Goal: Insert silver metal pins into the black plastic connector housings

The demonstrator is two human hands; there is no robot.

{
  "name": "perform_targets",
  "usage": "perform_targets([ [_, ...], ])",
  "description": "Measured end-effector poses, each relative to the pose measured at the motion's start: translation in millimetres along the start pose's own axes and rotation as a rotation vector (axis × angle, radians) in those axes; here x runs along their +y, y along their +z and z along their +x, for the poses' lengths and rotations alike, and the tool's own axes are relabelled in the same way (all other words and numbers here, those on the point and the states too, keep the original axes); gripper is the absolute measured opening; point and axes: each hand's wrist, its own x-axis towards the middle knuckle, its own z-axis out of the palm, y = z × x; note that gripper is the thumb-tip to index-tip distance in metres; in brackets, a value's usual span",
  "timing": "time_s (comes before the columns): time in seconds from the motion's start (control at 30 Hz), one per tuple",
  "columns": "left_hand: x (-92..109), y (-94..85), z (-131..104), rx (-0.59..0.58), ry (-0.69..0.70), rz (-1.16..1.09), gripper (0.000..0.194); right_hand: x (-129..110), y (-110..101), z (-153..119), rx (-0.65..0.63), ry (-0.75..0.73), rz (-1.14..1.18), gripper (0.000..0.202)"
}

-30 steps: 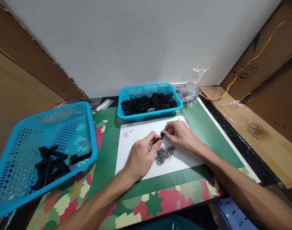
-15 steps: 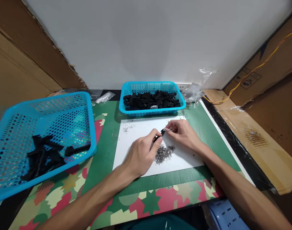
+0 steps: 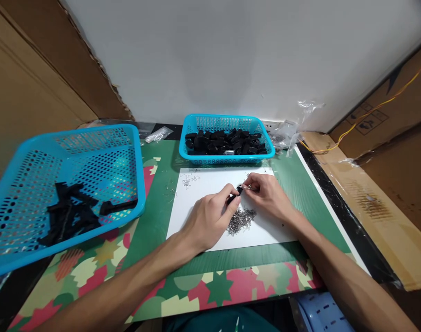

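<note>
My left hand (image 3: 210,216) pinches a small black plastic part (image 3: 232,198) between thumb and fingers, above the white sheet (image 3: 190,203). Thin silvery tweezers (image 3: 248,187) are gripped in my right hand (image 3: 267,192), their tips at the far end of the black part. Whether the tips hold a small piece is too fine to make out. Just below both hands lies a heap of tiny bent metal wire pieces (image 3: 241,221), which look like small springs. A thinner scatter of such wire pieces (image 3: 187,180) lies at the sheet's far left corner.
A blue basket (image 3: 227,159) full of black parts stands behind the sheet. To the left, a larger blue basket (image 3: 139,184) holds several longer black pieces (image 3: 72,214). Plastic bags (image 3: 284,133) lie by the wall, and cardboard (image 3: 369,203) borders the table's right side.
The view has shifted slightly, so everything sits a little further right. Both hands keep their grips; the tweezers stay at the end of the black part.
</note>
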Motion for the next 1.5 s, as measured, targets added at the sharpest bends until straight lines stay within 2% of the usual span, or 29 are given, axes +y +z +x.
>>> perform_targets([
  [0.2,0.1,-0.1,-0.3,-0.003,0.013,0.028,0.028,1.6,-1.9,-0.3,-0.046,-0.026,-0.024,0.008],
  [0.4,-2.3,2.0,-0.9,-0.015,0.027,0.097,0.022,-0.3,-6.1,0.6,-0.089,-0.042,-0.004,0.008],
  [0.57,-6.2,1.1,0.1,-0.019,0.016,0.082,0.016,0.3,-5.2,0.5,-0.092,-0.049,0.007,0.010],
  [0.8,-5.8,1.1,-1.3,-0.017,0.040,0.055,0.019,0.6,-3.8,-1.8,-0.116,-0.032,-0.031,0.011],
  [0.93,-4.0,1.1,-2.5,-0.035,0.017,0.072,0.017,-2.2,-7.5,-1.7,-0.147,-0.012,-0.026,0.008],
  [1.13,-1.6,-1.7,-3.5,-0.052,-0.014,0.076,0.014,-2.0,-15.2,-3.5,-0.164,-0.049,-0.016,0.015],
  [1.2,-0.6,-2.6,-4.2,-0.067,-0.025,0.095,0.015,-0.8,-16.0,-4.4,-0.120,-0.054,-0.045,0.016],
  [1.3,-0.1,-2.7,-5.3,-0.074,-0.010,0.126,0.015,1.4,-16.2,-4.4,0.029,-0.084,-0.079,0.019],
  [1.5,-3.7,0.7,-5.8,-0.069,0.014,0.162,0.014,5.8,-17.0,-3.5,0.215,-0.297,-0.074,0.026],
])
